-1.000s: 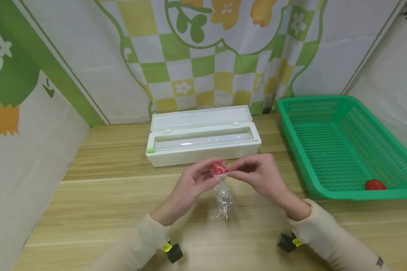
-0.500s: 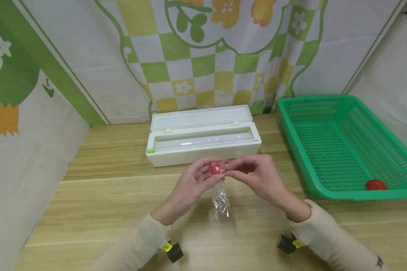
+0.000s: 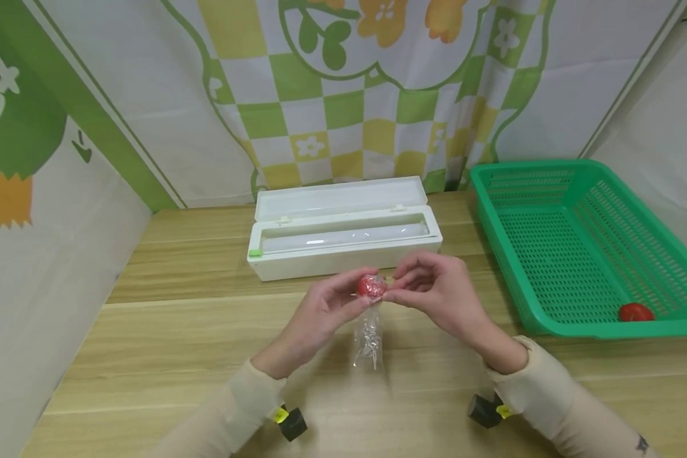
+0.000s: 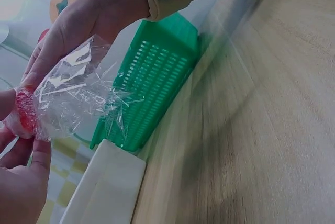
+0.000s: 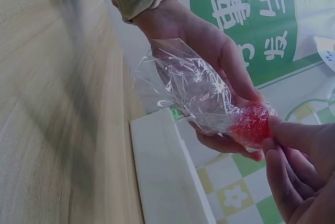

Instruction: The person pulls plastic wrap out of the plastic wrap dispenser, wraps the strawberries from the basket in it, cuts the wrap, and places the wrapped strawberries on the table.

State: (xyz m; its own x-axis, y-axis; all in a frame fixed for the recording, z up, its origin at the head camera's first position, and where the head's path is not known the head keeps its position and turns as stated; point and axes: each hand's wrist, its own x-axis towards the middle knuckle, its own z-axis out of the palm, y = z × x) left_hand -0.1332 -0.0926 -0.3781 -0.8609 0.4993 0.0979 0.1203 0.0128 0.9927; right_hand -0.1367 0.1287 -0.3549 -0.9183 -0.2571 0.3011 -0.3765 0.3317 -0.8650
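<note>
A small, round red tomato (image 3: 371, 287) wrapped in clear cling film (image 3: 369, 334) is held above the table in the head view. My left hand (image 3: 324, 310) grips it between thumb and fingers from the left. From the other side, my right hand (image 3: 437, 292) pinches the film close against the tomato with thumb and fingertips. Loose, crinkled film (image 5: 193, 88) trails from the wrapped tomato in the right wrist view, and the film's tail (image 4: 78, 96) spreads toward the table side in the left wrist view.
Behind the hands stands a white cling film dispenser (image 3: 343, 259), lid raised, with a roll (image 3: 343, 238) inside. On the right is a green plastic basket (image 3: 506, 254) with another red tomato (image 3: 635, 312) in its near corner. A patterned curtain (image 3: 343, 133) hangs behind the wooden table (image 3: 177, 343).
My right fingers have shifted on the film, index and other fingertips lifting slightly from the tomato. The tomato turns a little, and the hanging film tail has swung left.
</note>
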